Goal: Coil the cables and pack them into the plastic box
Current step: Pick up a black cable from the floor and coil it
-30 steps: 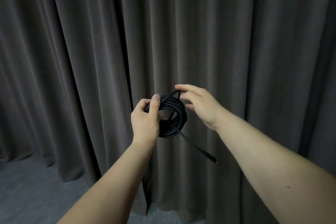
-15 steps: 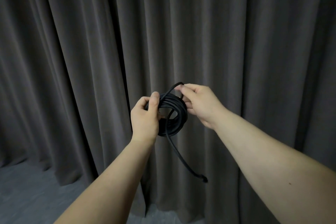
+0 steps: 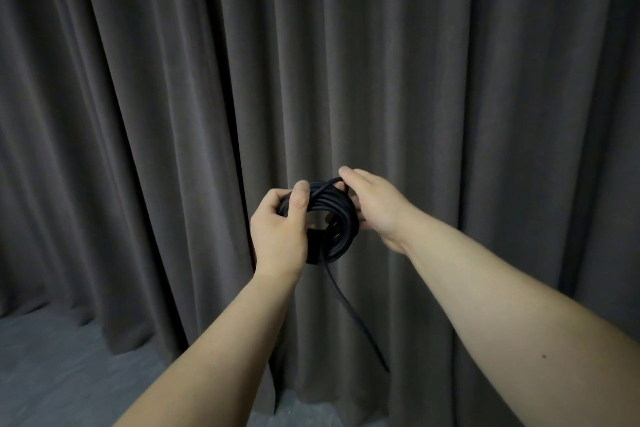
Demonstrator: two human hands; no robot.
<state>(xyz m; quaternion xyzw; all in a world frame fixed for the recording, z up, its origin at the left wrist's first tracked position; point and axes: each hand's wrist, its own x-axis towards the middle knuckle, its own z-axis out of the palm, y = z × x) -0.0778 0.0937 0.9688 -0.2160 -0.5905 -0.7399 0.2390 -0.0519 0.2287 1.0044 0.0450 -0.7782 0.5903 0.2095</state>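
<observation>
The left hand (image 3: 278,232) is gripping the coil (image 3: 334,218) at its 9 o'clock side; the right hand (image 3: 375,206) is pinching a strand at 12. The tail (image 3: 349,308), swinging toward 5 earlier, is now hanging lower, so winding is nearly finishing. No box is showing.

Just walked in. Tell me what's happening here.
A person is coiling a black cable in mid-air in front of a dark curtain. The left hand grips the left side of the coil, thumb over the loops. The right hand pinches a strand at the top of the coil. A loose tail hangs down from the coil, so the winding isn't finished. No plastic box is in view.
</observation>
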